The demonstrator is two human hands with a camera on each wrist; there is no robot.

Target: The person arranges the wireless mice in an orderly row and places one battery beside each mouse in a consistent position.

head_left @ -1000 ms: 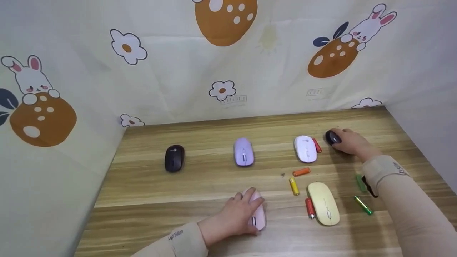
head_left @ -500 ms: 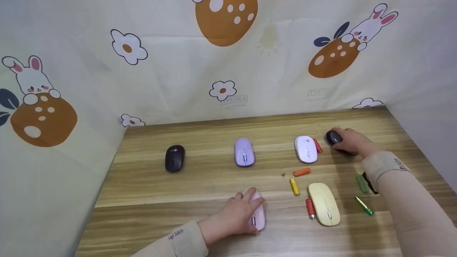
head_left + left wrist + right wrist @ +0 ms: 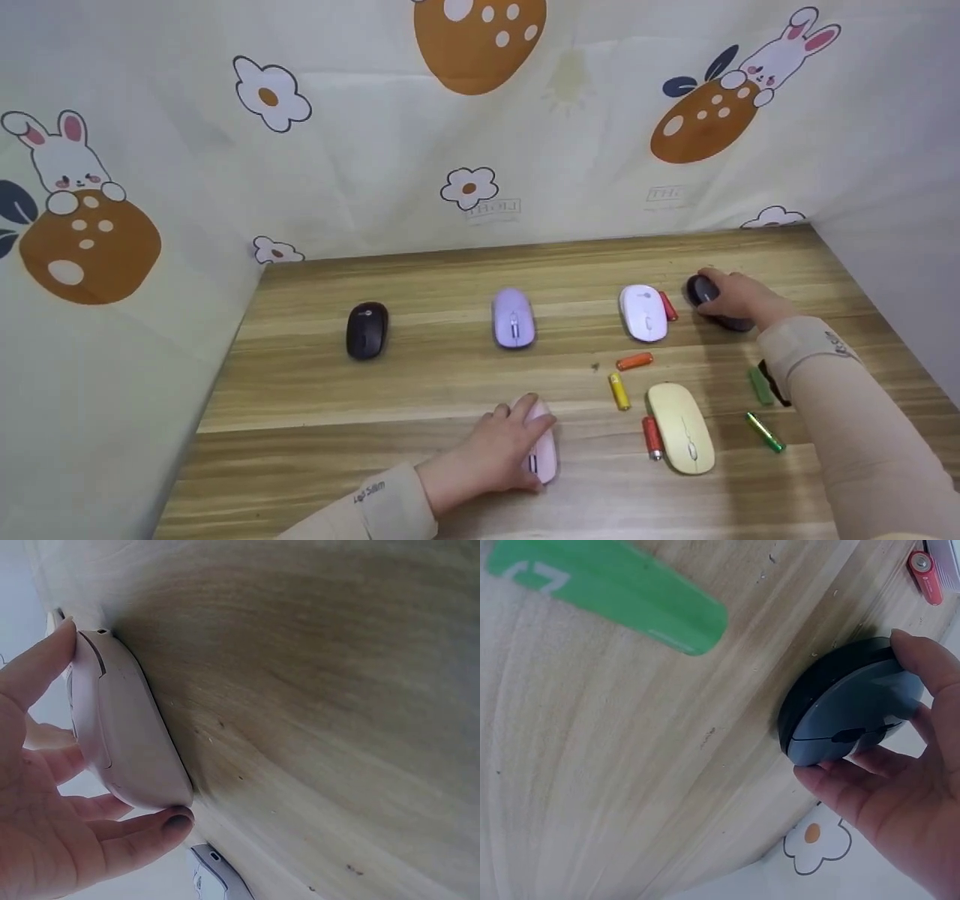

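My left hand (image 3: 491, 454) holds a pale pink computer mouse (image 3: 135, 727) on the wooden table, with its thumb and fingers at the ends and over the top. At the back right my right hand (image 3: 746, 296) grips a dark computer mouse (image 3: 855, 709) between thumb and fingertips. Part of each mouse is hidden under the hand in the head view. Left of the right hand lies a white mouse (image 3: 643, 313), with a red battery (image 3: 669, 306) along its right side. A pale yellow mouse (image 3: 681, 429) lies right of the left hand.
A black mouse (image 3: 367, 331) and a lilac mouse (image 3: 514, 319) lie farther left. Batteries in red (image 3: 652, 438), yellow (image 3: 619, 391), orange (image 3: 634, 361) and green (image 3: 765, 432) are scattered at right. A larger green battery (image 3: 622, 596) lies near the right sleeve. Printed cloth (image 3: 360, 150) walls the table's back.
My right hand and the dark mouse have shifted slightly right, and more of the mouse's near end shows below the hand. My left hand and the pink mouse have stayed in place.
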